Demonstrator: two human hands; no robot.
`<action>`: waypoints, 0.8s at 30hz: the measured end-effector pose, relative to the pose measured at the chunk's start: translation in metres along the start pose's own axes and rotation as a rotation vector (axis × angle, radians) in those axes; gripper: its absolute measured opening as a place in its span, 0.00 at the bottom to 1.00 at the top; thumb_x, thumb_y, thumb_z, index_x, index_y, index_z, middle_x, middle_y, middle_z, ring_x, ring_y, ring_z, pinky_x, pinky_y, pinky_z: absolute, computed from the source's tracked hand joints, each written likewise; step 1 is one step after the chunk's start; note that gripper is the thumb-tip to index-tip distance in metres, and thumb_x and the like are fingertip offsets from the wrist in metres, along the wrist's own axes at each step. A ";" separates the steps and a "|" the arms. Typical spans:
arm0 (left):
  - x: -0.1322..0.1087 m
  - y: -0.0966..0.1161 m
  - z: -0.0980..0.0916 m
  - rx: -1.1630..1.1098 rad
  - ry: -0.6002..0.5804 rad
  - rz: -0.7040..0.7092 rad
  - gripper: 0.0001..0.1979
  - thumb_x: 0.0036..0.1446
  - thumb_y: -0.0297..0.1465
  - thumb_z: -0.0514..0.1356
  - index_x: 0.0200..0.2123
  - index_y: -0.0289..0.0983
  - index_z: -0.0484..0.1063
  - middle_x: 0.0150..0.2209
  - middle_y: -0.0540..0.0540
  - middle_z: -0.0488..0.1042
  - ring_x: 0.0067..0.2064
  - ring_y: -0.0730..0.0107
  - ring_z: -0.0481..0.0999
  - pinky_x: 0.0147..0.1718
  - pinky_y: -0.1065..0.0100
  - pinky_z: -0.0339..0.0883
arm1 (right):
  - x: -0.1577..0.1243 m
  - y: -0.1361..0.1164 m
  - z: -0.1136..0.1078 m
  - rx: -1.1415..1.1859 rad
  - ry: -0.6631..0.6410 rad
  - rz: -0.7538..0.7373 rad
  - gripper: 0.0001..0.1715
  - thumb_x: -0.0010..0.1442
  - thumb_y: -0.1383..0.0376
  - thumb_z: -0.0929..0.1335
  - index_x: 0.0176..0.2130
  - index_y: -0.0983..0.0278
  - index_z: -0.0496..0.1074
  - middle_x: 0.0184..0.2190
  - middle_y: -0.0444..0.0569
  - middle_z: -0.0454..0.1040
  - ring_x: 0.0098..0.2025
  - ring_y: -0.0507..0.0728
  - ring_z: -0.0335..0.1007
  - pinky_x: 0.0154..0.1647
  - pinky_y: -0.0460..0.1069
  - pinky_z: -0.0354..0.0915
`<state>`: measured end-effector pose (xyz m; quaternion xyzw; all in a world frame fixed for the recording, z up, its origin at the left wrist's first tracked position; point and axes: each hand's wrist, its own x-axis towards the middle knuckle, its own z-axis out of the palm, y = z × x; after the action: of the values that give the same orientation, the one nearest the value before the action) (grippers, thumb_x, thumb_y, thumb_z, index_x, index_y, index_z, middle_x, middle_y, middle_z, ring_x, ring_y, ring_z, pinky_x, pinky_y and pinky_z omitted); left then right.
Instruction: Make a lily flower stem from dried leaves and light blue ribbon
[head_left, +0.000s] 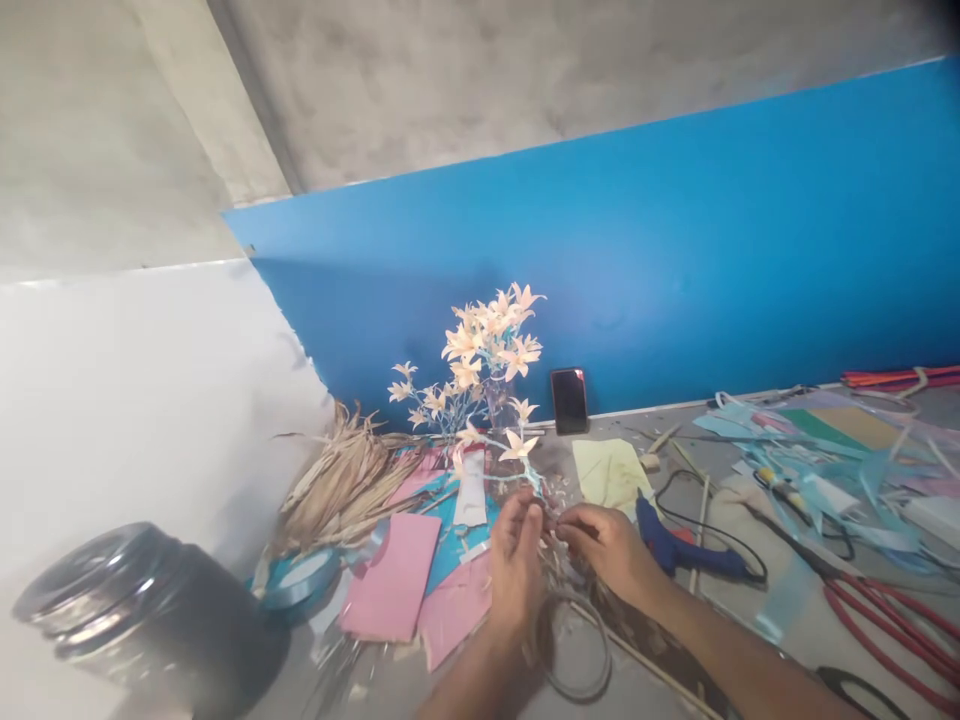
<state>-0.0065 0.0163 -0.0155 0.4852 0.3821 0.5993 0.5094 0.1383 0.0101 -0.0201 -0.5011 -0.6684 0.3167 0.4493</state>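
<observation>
My left hand (517,550) is closed around the lower stem of an artificial flower spray (519,447), whose cream petals sit on stems wrapped in light blue. Close beside it, my right hand (611,550) pinches thumb and fingers together near the bottom of that stem; what lies between them is too small to make out. A coil of wire (574,690) rests below the hands. Behind the spray, a vase (499,400) holds a fuller bunch of cream flowers (491,335). A blue hot glue gun (694,545) lies right of my right hand.
Dried husks (337,475), pink sheets (394,580) and a blue ribbon roll (304,580) lie left. A dark jar (165,620) stands at front left. Red-handled scissors (885,610) and blue strips (877,500) are right. A phone (570,400) leans against the blue wall (675,250).
</observation>
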 end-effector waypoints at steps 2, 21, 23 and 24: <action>0.002 0.001 -0.002 -0.011 -0.004 0.022 0.23 0.58 0.50 0.58 0.42 0.36 0.74 0.28 0.47 0.72 0.29 0.70 0.69 0.29 0.70 0.64 | -0.001 0.001 0.001 -0.026 -0.002 -0.021 0.11 0.59 0.63 0.66 0.28 0.63 0.74 0.22 0.45 0.74 0.26 0.55 0.69 0.29 0.47 0.60; 0.000 0.016 0.001 0.149 -0.017 0.079 0.18 0.57 0.43 0.61 0.25 0.34 0.77 0.18 0.52 0.65 0.23 0.75 0.61 0.26 0.71 0.58 | -0.004 0.003 0.004 -0.151 -0.064 -0.184 0.12 0.63 0.68 0.65 0.29 0.63 0.73 0.23 0.44 0.73 0.28 0.54 0.69 0.32 0.46 0.58; -0.001 0.014 0.003 0.142 -0.052 0.066 0.17 0.56 0.42 0.62 0.26 0.34 0.77 0.20 0.51 0.67 0.23 0.76 0.61 0.25 0.72 0.57 | -0.004 0.005 0.004 -0.128 -0.072 -0.204 0.13 0.65 0.67 0.64 0.30 0.63 0.74 0.24 0.44 0.73 0.28 0.53 0.70 0.32 0.46 0.59; -0.002 0.013 0.004 0.136 -0.069 0.053 0.16 0.56 0.42 0.63 0.27 0.34 0.77 0.21 0.50 0.69 0.23 0.76 0.61 0.24 0.72 0.57 | -0.004 0.006 0.004 -0.109 -0.076 -0.212 0.14 0.65 0.67 0.63 0.30 0.63 0.74 0.25 0.44 0.74 0.28 0.53 0.70 0.32 0.45 0.59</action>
<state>-0.0056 0.0120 -0.0029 0.5489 0.3912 0.5681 0.4722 0.1368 0.0082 -0.0279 -0.4389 -0.7505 0.2491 0.4267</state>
